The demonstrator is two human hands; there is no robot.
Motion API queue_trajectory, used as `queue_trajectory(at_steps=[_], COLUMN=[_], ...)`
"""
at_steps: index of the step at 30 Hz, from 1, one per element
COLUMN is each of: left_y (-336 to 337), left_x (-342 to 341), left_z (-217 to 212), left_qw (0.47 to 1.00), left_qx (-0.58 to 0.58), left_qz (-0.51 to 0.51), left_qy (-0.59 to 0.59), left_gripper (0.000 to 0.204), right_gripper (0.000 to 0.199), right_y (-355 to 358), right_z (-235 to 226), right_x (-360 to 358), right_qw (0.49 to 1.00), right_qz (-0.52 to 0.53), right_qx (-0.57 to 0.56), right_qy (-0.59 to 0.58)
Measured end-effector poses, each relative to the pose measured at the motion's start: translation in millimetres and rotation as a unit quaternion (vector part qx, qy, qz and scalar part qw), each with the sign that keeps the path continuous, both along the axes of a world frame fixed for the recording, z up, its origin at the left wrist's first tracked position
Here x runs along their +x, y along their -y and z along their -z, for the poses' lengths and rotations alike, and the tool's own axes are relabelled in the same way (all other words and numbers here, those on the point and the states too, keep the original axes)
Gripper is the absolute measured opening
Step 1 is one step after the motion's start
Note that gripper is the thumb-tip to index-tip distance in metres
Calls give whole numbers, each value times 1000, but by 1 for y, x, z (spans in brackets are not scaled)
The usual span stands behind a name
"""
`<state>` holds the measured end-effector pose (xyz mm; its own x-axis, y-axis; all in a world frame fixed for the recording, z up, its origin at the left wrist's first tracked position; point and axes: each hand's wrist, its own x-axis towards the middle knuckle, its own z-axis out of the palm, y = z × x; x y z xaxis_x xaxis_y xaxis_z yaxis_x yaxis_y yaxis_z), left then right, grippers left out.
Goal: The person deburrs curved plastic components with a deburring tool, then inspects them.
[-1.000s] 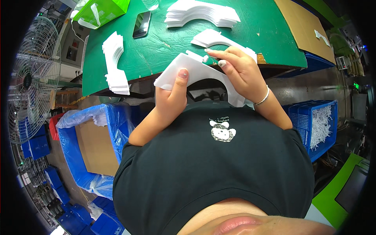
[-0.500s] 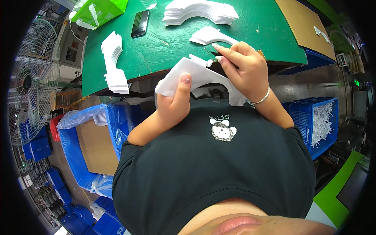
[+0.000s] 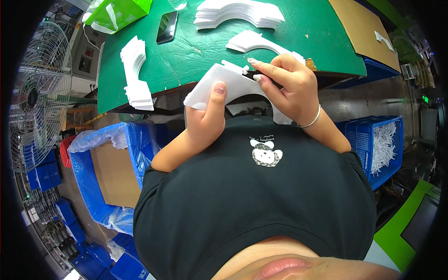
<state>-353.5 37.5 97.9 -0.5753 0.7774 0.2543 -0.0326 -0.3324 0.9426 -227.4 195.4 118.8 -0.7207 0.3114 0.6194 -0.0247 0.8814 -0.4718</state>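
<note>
In my left hand (image 3: pixel 212 112) is a white curved plastic part (image 3: pixel 219 77), gripped at its broad end with the thumb flat on its face. The part is held in front of my body at the near edge of the table. My right hand (image 3: pixel 291 84) is closed in a pinch, its fingertips beside the small tabs on the part's upper edge. Something thin and dark shows by those fingertips, too small to name. Just beyond lies a short stack of similar white parts (image 3: pixel 254 41). A taller stack (image 3: pixel 238 15) sits behind it, and another stack (image 3: pixel 136 74) lies at the left.
On the green table (image 3: pixel 196 58) are a black phone (image 3: pixel 167 27) and a green bag (image 3: pixel 119 16). Cardboard (image 3: pixel 364 28) covers the right end. A plastic-lined blue bin (image 3: pixel 86 177) stands at my left; a blue crate of white scraps (image 3: pixel 383 147) stands at my right. A large fan (image 3: pixel 35 98) is far left.
My right fingertips have moved slightly left and down, closer to the part's tabbed edge. The part in my left hand has shifted and tilted a little.
</note>
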Motion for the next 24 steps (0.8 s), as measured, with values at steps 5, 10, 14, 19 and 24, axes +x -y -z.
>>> queue_trajectory(at_steps=[5, 10, 14, 19, 24], left_y=[7, 6, 6, 6, 15], left_x=[0, -2, -3, -7, -6], left_z=[1, 4, 6, 12, 17], left_qw=[999, 1000, 998, 999, 998], left_qx=[5, 14, 38, 5, 23], left_qz=[8, 14, 41, 40, 48], left_qy=[-46, -25, -25, -27, -45], left_gripper=[27, 27, 27, 29, 32], right_gripper=[24, 28, 29, 25, 21], right_y=[-13, -15, -13, -5, -16], right_z=[6, 13, 13, 6, 6], right_x=[-1, 4, 5, 3, 4], right_qw=[997, 979, 976, 990, 994], right_qz=[80, -110, -127, -67, 13], right_qx=[6, -171, -175, -124, -102], right_qy=[7, -25, -19, -8, 32])
